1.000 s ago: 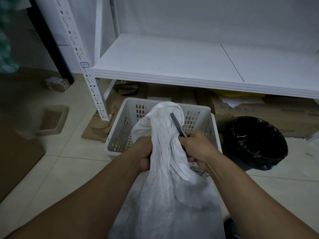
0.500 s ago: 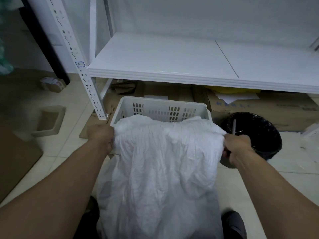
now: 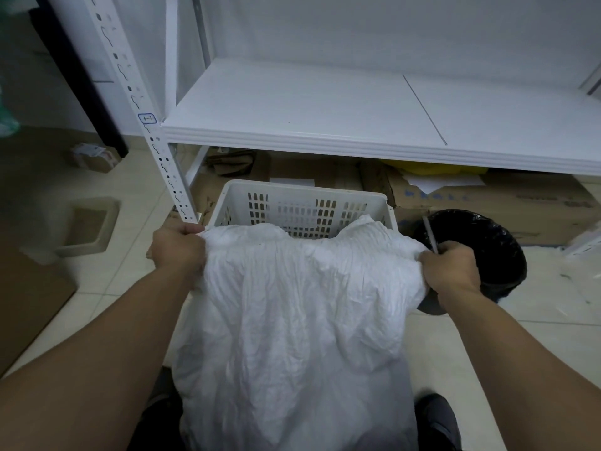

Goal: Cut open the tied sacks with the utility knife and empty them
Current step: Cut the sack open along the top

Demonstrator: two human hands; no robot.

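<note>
A crumpled white sack (image 3: 302, 320) stands on the floor between my arms, its mouth stretched wide in front of a white slotted plastic basket (image 3: 302, 198). My left hand (image 3: 177, 247) grips the sack's left top corner. My right hand (image 3: 450, 271) grips the right top corner together with the utility knife (image 3: 429, 234), whose thin grey body sticks up from my fist. What the sack holds is hidden.
A black-lined round bin (image 3: 484, 252) sits right of the basket. The low white shelf (image 3: 325, 109) and its slotted post (image 3: 162, 164) stand behind. Flattened cardboard (image 3: 487, 203) lies under the shelf. A small cardboard tray (image 3: 87, 226) rests on the tiled floor at left.
One second ago both hands held the sack's bunched neck together over the basket. They have moved apart, spreading the mouth wide, and the sack's top edge now sags in the middle.
</note>
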